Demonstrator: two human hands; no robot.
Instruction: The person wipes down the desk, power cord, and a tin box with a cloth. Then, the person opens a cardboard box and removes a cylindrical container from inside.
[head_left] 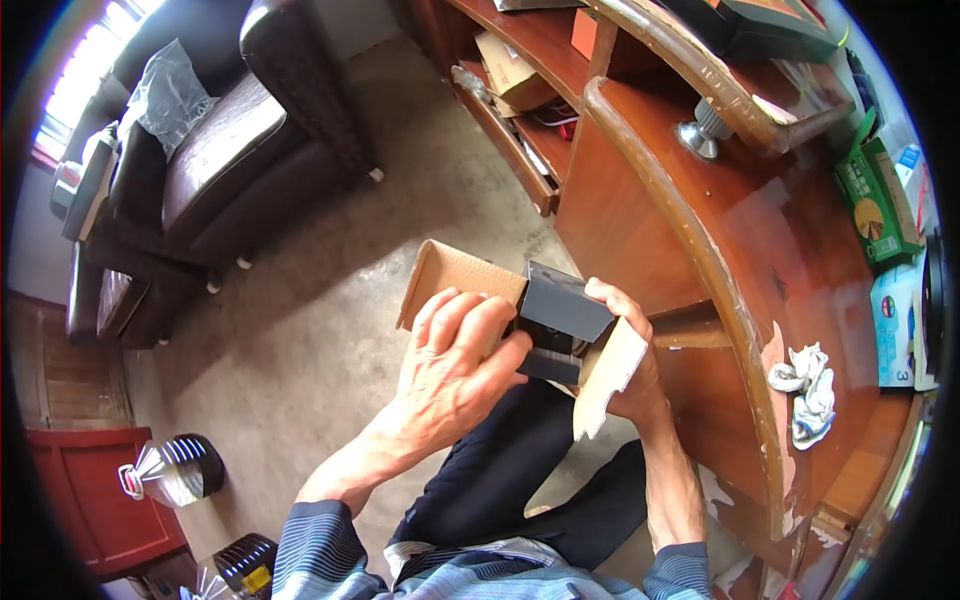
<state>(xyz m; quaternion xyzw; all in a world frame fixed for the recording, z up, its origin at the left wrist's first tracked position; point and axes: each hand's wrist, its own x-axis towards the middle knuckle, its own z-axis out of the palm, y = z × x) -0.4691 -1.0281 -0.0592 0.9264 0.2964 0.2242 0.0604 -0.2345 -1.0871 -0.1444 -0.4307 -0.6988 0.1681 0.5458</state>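
A small black cardboard box is held above my lap with its end opened out. One wide flap shows plain brown cardboard at the left, and a torn-edged flap sticks out at the lower right. My left hand has its fingers curled over the left flap and the box's opening. Around the right side of the box wraps my right hand, the thumb on its black face. The inside is dark, and I cannot make out what it holds.
A curved wooden desk stands close at my right, with a crumpled white cloth and a green box on it. Dark leather armchairs are at the upper left. Large plastic bottles stand on the floor at lower left.
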